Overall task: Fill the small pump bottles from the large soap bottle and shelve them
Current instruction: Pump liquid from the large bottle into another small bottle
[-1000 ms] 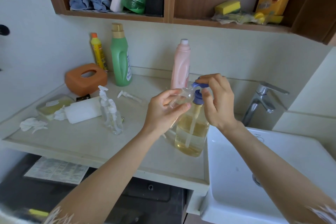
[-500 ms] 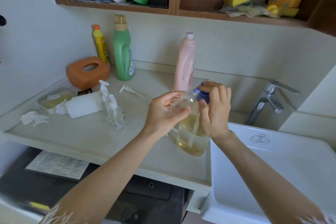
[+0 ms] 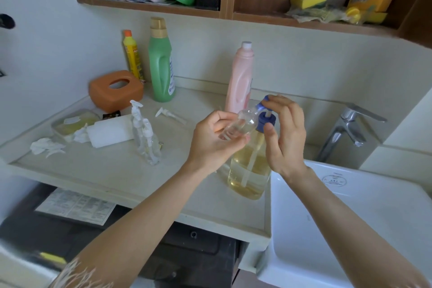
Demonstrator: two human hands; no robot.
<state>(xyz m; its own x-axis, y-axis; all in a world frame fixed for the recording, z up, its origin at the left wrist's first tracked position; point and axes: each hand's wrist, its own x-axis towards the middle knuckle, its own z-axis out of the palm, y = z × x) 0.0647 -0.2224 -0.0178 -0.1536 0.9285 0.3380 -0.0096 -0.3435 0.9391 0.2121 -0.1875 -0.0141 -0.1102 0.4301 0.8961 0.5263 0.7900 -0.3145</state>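
Note:
The large soap bottle (image 3: pixel 249 168), clear with yellow liquid and a blue pump, stands near the counter's right edge beside the sink. My left hand (image 3: pixel 214 140) grips a small clear bottle (image 3: pixel 240 124), tilted with its mouth under the blue pump spout. My right hand (image 3: pixel 284 133) rests on top of the blue pump head (image 3: pixel 264 103), fingers curved over it. Two more small pump bottles (image 3: pixel 146 138) stand together at mid-counter. A loose white pump top (image 3: pixel 168 114) lies on the counter behind them.
Pink bottle (image 3: pixel 240 79), green bottle (image 3: pixel 161 63), yellow bottle (image 3: pixel 132 54) and an orange tissue holder (image 3: pixel 115 90) line the wall. A white roll (image 3: pixel 109 131) and soap dish (image 3: pixel 74 121) lie left. Sink (image 3: pixel 350 217) and tap (image 3: pixel 346 128) are right. Wooden shelf (image 3: pixel 304 23) above holds sponges and cloths.
The pump head went down half a second ago and has come back up under my right hand. The small bottle stays at the spout in my left hand.

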